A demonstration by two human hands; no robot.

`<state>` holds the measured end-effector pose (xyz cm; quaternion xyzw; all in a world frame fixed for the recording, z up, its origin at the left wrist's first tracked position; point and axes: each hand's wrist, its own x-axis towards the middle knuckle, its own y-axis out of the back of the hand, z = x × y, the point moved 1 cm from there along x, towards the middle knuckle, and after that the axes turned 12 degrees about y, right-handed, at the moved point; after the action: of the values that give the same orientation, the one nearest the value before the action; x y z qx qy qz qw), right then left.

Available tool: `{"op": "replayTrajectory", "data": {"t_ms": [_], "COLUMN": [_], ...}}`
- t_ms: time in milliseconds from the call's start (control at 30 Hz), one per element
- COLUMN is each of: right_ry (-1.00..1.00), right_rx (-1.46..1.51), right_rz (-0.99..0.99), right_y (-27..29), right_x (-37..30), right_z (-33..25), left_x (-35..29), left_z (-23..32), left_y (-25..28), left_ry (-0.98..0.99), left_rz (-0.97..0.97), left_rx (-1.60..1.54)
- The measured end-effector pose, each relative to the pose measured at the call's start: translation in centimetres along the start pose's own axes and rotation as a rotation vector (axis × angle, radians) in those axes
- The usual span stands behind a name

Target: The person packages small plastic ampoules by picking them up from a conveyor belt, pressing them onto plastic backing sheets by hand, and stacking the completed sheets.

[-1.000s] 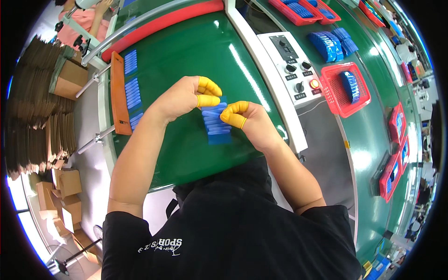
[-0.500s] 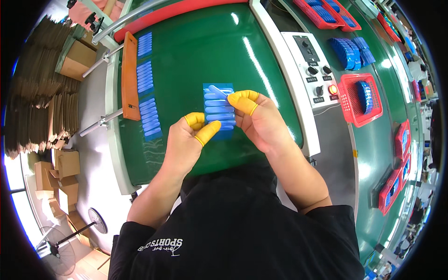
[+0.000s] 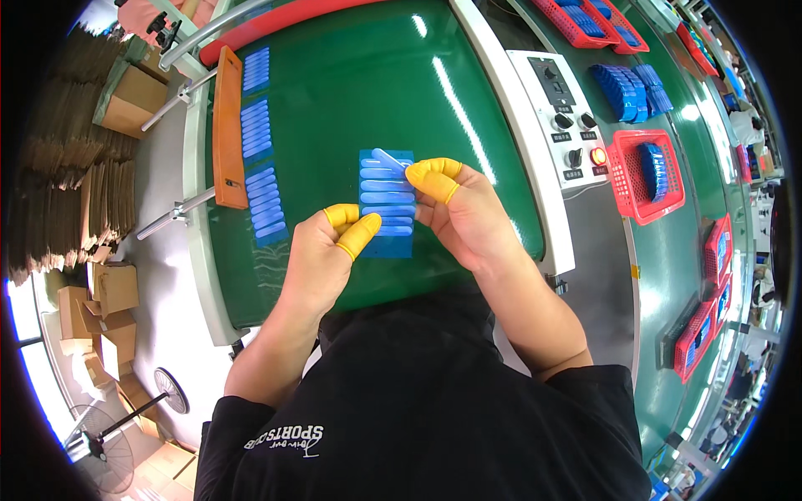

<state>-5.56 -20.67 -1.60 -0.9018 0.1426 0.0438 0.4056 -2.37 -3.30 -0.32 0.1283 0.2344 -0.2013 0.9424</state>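
Note:
A blue sheet (image 3: 390, 247) carrying a row of long, rounded light-blue strips is held up over the green belt. My left hand (image 3: 324, 250), with yellow finger cots on thumb and forefinger, pinches the sheet's left edge low down. Between the thumb and forefinger of my right hand (image 3: 461, 209), also in yellow cots, is the end of one light-blue strip (image 3: 387, 159). That strip slants across the top of the row, while the others lie level. My right hand's lower fingers are partly behind the sheet's right edge.
Several similar blue strip sheets (image 3: 266, 199) lie along an orange guide bar (image 3: 228, 134) on the belt (image 3: 334, 92). Right of the belt stands a control panel (image 3: 558, 117) with knobs and a lit button. Beyond it, a red basket (image 3: 618, 175) and blue stacks (image 3: 618, 90) rest on another green surface.
My left hand and the sheet have shifted slightly left, and more of the sheet's lower part shows. The right hand keeps its pinch on the slanted strip.

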Motion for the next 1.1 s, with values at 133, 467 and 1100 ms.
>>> {"op": "replayTrajectory", "data": {"t_ms": [133,467,1100], "right_ry": [0.016,0.065,0.045], "right_rx": [0.002,-0.068,-0.596], "right_rz": [0.001,-0.004,-0.096], "right_y": [0.2,0.3,-1.7], "right_x": [0.1,0.2,-4.6], "right_z": [0.1,-1.3,-1.8], "left_x": [0.0,-2.0,-3.2], "left_z": [0.0,0.5,1.8], "left_y": [-0.1,0.2,0.8], "left_ry": [0.01,0.107,0.023], "left_rz": [-0.028,-0.231,-0.182], "left_rx": [-0.03,-0.247,-0.287]}}
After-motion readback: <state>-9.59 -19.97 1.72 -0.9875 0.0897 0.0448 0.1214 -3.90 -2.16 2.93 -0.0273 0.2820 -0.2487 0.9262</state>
